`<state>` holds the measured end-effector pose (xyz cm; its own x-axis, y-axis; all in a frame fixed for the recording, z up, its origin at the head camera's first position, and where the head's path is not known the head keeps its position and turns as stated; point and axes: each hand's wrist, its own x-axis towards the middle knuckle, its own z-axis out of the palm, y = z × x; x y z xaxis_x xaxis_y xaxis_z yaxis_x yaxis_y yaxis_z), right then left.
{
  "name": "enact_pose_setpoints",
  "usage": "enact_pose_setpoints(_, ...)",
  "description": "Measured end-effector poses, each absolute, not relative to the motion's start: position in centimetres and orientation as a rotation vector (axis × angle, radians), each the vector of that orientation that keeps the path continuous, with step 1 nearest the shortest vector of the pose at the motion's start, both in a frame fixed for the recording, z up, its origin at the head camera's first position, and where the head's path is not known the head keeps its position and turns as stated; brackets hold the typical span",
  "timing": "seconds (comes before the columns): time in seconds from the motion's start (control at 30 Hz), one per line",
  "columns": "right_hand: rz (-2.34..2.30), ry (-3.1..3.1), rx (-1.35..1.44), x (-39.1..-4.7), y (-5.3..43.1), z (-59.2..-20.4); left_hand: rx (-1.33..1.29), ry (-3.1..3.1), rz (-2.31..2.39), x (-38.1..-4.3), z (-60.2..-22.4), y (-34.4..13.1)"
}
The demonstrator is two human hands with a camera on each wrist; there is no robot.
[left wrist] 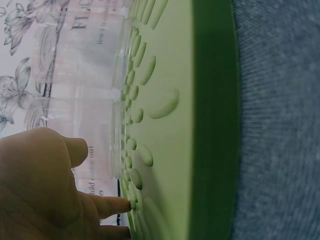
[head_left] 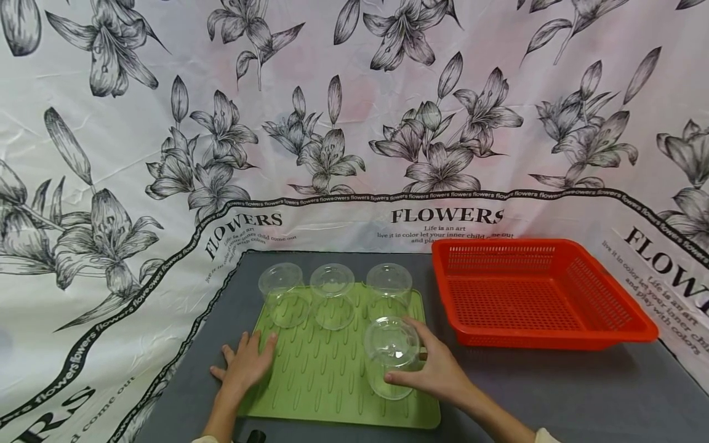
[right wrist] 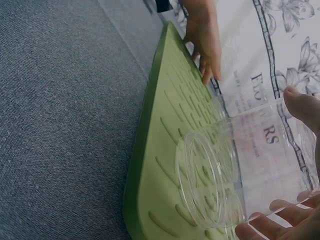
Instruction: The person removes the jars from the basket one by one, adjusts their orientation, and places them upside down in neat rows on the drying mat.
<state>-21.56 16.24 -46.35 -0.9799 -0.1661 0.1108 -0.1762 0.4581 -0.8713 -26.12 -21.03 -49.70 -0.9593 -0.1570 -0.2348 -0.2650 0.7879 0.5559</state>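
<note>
My right hand [head_left: 440, 369] grips a clear plastic jar [head_left: 391, 344] around its side, thumb on the near side and fingers behind. That jar is over the front right part of a green ridged mat [head_left: 316, 387]. In the right wrist view the held jar [right wrist: 265, 160] has its ringed end close to the mat; I cannot tell whether they touch. Three similar clear jars, a left one [head_left: 285, 298], a middle one [head_left: 333, 298] and a right one [head_left: 389, 286], stand along the mat's back. My left hand [head_left: 247, 363] rests at the mat's left edge, fingers spread, holding nothing.
A red plastic basket [head_left: 532, 338] with perforated walls stands right of the mat on the dark grey tabletop [head_left: 532, 394]. A white flower-printed sheet [head_left: 343, 227] rises behind the table. A small black object [head_left: 256, 436] lies at the front edge.
</note>
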Motion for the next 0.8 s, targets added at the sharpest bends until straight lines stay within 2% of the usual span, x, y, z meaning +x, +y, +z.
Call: enact_pose_setpoints(0.8, 1.521, -2.673, 0.383, -21.37, 16.76, -46.13, -0.33, 2.793, 0.919, -25.98, -49.74, -21.03)
